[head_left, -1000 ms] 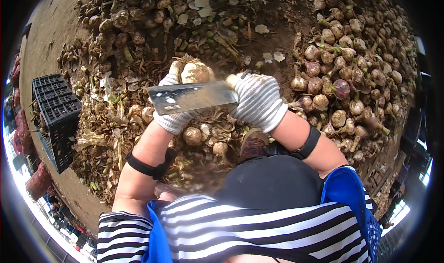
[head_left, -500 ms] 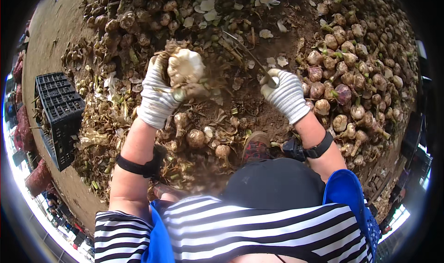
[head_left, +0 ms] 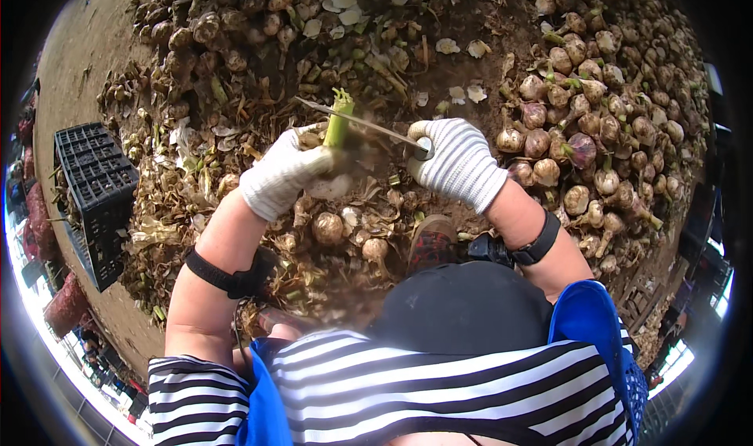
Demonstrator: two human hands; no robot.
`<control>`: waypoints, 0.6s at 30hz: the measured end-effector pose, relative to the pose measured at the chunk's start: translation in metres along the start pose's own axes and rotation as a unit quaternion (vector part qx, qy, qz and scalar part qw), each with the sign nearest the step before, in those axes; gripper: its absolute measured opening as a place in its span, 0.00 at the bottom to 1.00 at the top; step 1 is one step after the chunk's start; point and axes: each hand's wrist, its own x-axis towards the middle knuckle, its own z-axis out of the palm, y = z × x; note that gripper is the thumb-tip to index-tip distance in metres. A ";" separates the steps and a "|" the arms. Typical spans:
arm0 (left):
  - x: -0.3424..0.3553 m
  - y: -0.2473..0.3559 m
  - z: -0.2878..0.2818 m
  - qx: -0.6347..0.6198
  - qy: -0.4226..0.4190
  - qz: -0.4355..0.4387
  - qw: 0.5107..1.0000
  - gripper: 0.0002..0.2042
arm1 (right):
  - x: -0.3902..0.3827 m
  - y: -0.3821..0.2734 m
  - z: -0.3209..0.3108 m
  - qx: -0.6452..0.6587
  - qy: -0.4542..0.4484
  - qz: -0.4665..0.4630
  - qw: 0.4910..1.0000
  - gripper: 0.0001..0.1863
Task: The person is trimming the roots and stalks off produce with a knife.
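Note:
My left hand (head_left: 284, 170), in a white knit glove, is closed round a garlic bulb, most of it hidden by the fingers. The bulb's green cut stem (head_left: 338, 126) sticks up past the thumb. My right hand (head_left: 461, 162), in a striped glove, grips a knife by its handle. The thin knife blade (head_left: 376, 127) points left and crosses the stem just below its ragged top. Whether it has bitten into the stem I cannot tell. Below the hands, loose garlic bulbs (head_left: 327, 229) lie among dry skins.
A large heap of garlic bulbs (head_left: 604, 140) spreads to the right. More dirty garlic (head_left: 208, 30) is piled at the far left. A black plastic crate (head_left: 96, 163) stands at the left. White skins and cut stems litter the soil. My shoe (head_left: 433, 240) is near the middle.
My left hand has turned the bulb from its root end showing to its stem pointing up. My right hand has moved left, bringing the knife blade across the stem.

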 end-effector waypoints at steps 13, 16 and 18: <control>0.015 0.048 -0.009 0.061 -0.095 0.299 0.947 0.20 | 0.029 0.075 0.045 0.026 0.034 0.119 0.992 0.26; 0.007 0.044 -0.015 0.619 0.082 -0.015 0.781 0.29 | 0.034 0.095 0.045 0.093 0.025 0.128 0.987 0.21; 0.001 0.011 -0.027 0.800 -0.001 -0.246 0.547 0.38 | 0.028 0.103 0.051 0.137 0.053 0.146 0.978 0.16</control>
